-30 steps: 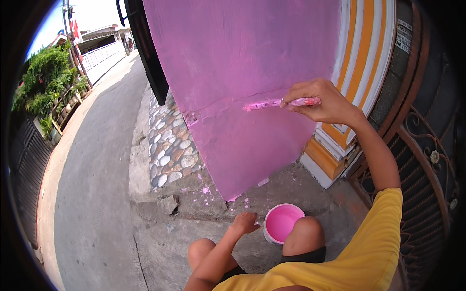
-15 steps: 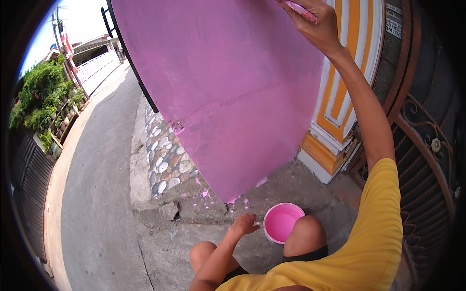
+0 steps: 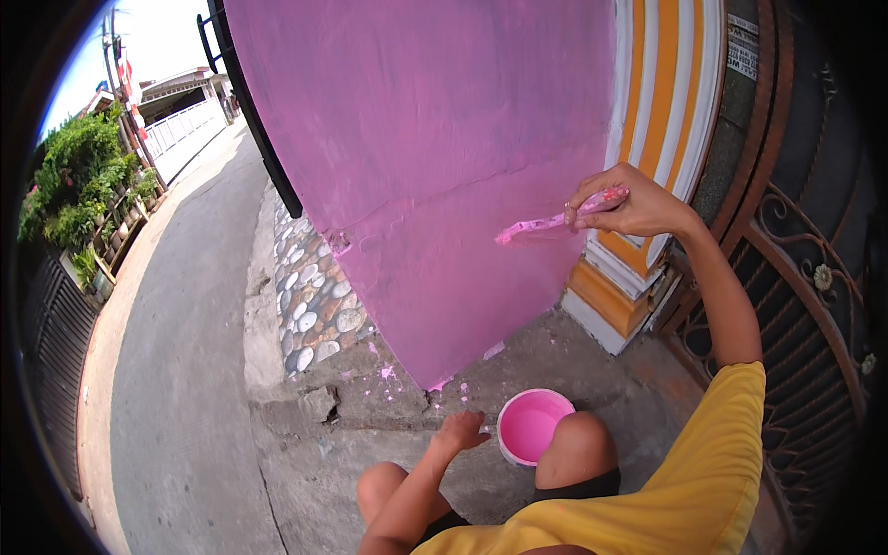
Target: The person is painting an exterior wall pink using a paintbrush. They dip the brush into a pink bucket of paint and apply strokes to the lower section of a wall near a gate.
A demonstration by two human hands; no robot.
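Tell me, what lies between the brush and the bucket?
Going down from the brush to the bucket, the head view shows the lower part of the pink wall, then grey concrete.

1. Two grips: left grip [image 3: 458, 431], right grip [image 3: 625, 202]
2. One paintbrush [image 3: 548, 223]
3. One paint bucket [image 3: 500, 433]
4. One pink wall [image 3: 435, 129]
5. Two bare knees [image 3: 581, 442]
6. One yellow shirt [image 3: 689, 462]
7. Two flower-shaped gate ornaments [image 3: 822, 277]
8. One broken concrete chunk [image 3: 320, 403]

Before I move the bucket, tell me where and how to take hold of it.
Grip the bucket by the left of its rim, best from above and the left, probably with the left hand beside it. Its round mouth faces up and that edge shows, while the right knee covers part of the right side.
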